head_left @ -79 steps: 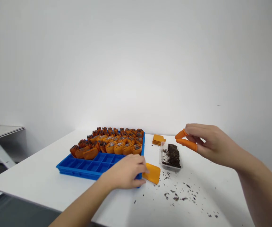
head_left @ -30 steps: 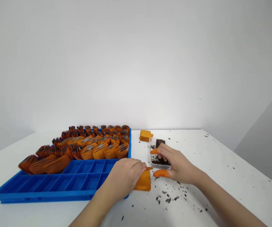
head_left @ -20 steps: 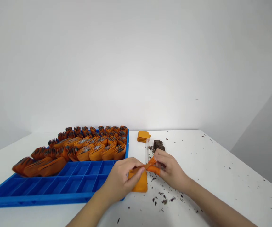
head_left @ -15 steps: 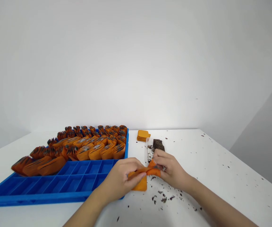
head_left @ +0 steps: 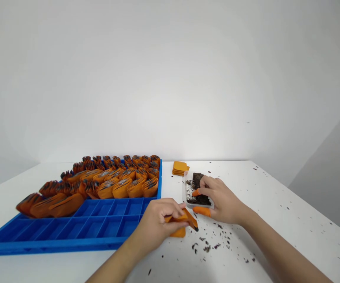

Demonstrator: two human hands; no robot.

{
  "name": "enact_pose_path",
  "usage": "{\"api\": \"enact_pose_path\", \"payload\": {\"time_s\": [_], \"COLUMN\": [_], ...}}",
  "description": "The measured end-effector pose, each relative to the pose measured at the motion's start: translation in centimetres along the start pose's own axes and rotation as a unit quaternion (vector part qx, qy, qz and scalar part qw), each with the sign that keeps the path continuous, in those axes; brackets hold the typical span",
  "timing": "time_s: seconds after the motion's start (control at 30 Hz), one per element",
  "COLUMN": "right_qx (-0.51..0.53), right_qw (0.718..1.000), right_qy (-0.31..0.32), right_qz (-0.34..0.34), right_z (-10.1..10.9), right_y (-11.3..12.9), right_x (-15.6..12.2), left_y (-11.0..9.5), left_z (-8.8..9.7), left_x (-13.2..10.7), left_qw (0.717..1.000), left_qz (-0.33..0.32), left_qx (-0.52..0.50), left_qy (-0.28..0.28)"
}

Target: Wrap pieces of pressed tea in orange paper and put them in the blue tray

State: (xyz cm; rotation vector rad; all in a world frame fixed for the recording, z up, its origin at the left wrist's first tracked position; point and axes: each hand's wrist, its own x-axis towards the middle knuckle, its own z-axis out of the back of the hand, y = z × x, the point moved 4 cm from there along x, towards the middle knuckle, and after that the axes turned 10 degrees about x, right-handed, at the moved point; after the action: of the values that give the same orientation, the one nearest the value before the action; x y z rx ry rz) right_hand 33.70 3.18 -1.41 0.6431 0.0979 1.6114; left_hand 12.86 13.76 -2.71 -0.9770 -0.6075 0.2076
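Note:
Between its thumb and fingers, my left hand (head_left: 164, 220) pinches a folded orange sheet (head_left: 190, 219), which has a dark spot at its right end. Under it on the table lies another orange piece (head_left: 178, 232), partly covered by the hand. My right hand (head_left: 221, 200) wears orange finger covers on thumb and index finger, which are spread apart. Its index fingertip reaches into a small clear plastic box (head_left: 199, 204) that holds dark flaky material (head_left: 198, 180) and whitish bits. The thumb stays outside the near rim. Nothing shows between these fingers.
A blue compartment tray (head_left: 69, 245) fills the left side, its rear rows packed with orange bundles (head_left: 119, 188) with dark edges. Behind the clear box stands a small stack of orange tabbed pieces (head_left: 180, 168). Dark crumbs (head_left: 207, 249) are scattered over the white table near my right arm.
My right hand has let go of the orange sheet and moved right and up to the clear box, spreading its thumb and index finger. My left hand still holds the sheet.

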Motion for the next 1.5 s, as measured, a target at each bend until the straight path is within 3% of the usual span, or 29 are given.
{"api": "enact_pose_path", "payload": {"time_s": [0.2, 0.3, 0.43, 0.6, 0.73, 0.9, 1.1, 1.3, 1.5], "right_qx": [-0.008, 0.029, 0.097, 0.167, 0.191, 0.24, 0.372, 0.428, 0.388], "right_qw": [1.0, 0.999, 0.994, 0.98, 0.968, 0.937, 0.876, 0.854, 0.887], "right_qy": [0.007, -0.003, -0.028, -0.055, -0.116, -0.231, -0.302, -0.294, -0.248], "right_qz": [-0.023, -0.027, -0.052, -0.093, -0.111, -0.102, -0.058, -0.034, -0.029], "right_z": [-0.8, -0.7, -0.6, -0.5, 0.2, 1.5, 2.0, 0.3, -1.0], "right_y": [0.7, 0.6, 0.1, -0.2, -0.5, -0.5, 2.3, 4.3, 4.1], "right_x": [0.2, 0.3, 0.3, 0.3, 0.4, 0.1, -0.7, -0.9, -0.8], "left_y": [0.6, 0.7, 0.7, 0.9, 1.0, 1.0, 1.3, 1.1, 0.9], "left_z": [0.0, 0.0, -0.5, -1.0, -1.1, -1.3, -1.4, -1.4, -1.3], "left_x": [0.0, -0.2, -0.6, -0.8, -0.8, -0.8, -0.7, -0.7, -0.6], "left_qw": [0.999, 0.996, 0.979, 0.963, 0.959, 0.952, 0.946, 0.948, 0.956], "left_qz": [0.008, 0.062, 0.141, 0.177, 0.188, 0.218, 0.227, 0.227, 0.214], "left_qx": [-0.032, -0.051, -0.144, -0.203, -0.211, -0.216, -0.229, -0.222, -0.199], "left_qy": [-0.036, -0.036, -0.018, -0.01, -0.012, -0.012, -0.026, -0.021, -0.02]}}
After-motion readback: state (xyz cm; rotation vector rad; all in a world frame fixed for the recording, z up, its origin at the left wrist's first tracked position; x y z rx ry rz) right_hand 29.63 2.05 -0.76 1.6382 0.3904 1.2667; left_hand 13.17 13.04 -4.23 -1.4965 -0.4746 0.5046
